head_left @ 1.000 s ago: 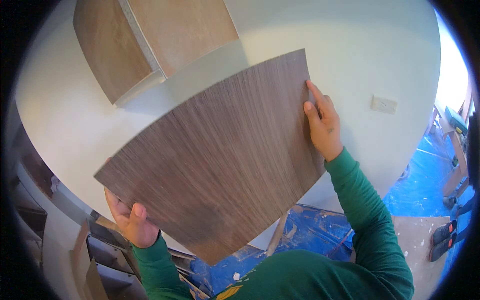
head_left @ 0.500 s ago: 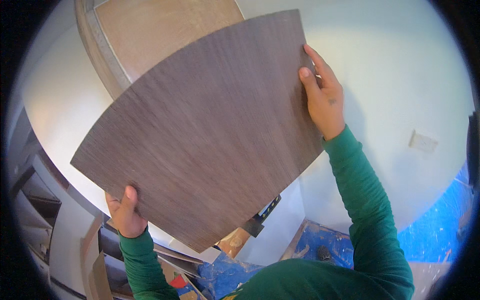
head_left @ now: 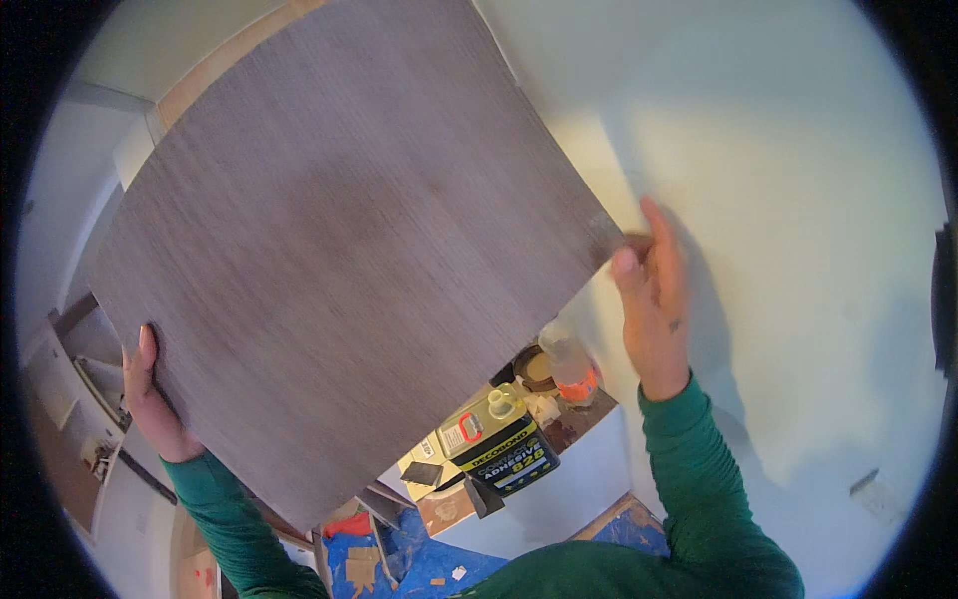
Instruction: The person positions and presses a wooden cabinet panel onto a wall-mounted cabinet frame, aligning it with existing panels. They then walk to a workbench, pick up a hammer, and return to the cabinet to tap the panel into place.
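A dark grey-brown wood-grain panel [head_left: 339,220] with one curved edge, like a wide fan, fills much of the view, held up tilted. My left hand [head_left: 155,399] grips its lower left edge, thumb lying on the front face and the other fingers mostly hidden behind. At the panel's right corner is my right hand [head_left: 659,309], its thumb and a finger on the corner while the index finger points upward. Below the panel's lower edge stands a yellow-and-black adhesive can [head_left: 499,439] with a red handle. Whatever lies behind the panel is hidden.
A pale wall [head_left: 798,299] rises close on the right. Beside the can, a clear bottle [head_left: 571,369] with an orange label stands on a white-sided cabinet [head_left: 569,499]. Blue sheeting [head_left: 439,544] with scraps covers the floor. Shelving [head_left: 85,379] stands at left.
The panel has come up and to the left, turning clockwise, with its top now out of frame. My right hand has shifted down to its corner. The adhesive can and bottle have come into view.
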`<state>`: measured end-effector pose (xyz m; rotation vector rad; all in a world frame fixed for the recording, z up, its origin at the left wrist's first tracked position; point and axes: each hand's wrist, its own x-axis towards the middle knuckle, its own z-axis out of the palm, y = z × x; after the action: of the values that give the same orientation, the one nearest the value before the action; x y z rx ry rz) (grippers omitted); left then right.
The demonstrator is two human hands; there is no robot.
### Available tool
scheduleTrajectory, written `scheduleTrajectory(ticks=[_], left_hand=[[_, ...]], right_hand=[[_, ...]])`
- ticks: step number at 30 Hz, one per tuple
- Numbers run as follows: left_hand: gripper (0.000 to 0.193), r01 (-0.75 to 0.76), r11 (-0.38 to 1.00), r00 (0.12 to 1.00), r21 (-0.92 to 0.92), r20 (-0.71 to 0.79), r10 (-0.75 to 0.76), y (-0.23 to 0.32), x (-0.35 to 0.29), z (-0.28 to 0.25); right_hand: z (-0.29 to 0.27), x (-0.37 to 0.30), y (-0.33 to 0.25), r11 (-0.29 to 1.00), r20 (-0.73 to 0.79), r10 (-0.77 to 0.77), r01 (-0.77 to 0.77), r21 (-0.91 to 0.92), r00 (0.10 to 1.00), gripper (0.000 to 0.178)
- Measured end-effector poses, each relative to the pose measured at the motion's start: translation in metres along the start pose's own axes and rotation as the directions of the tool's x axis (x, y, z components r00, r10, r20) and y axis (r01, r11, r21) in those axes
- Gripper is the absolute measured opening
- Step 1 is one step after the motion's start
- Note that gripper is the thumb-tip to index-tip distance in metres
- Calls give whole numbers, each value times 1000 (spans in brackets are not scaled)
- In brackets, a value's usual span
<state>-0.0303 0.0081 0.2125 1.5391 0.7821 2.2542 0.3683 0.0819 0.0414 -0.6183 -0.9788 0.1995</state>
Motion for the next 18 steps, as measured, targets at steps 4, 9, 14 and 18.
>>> scheduleTrajectory(ticks=[4,9,14,18], left_hand=[[45,-21,1000,998,14,60,20,0,22,3],[40,-20,1000,990,-16,140,22,8,26,43],[44,-52,997,984,55,176,42,16,46,57],[48,-79,992,989,97,130,66,20,55,70]], right_hand=[[-1,2,19,781,266,348,-435,448,899,47],[25,36,32,595,464,304,-546,590,832,34],[49,62,41,577,450,327,-553,601,831,29],[67,73,50,565,402,340,-527,635,850,29]])
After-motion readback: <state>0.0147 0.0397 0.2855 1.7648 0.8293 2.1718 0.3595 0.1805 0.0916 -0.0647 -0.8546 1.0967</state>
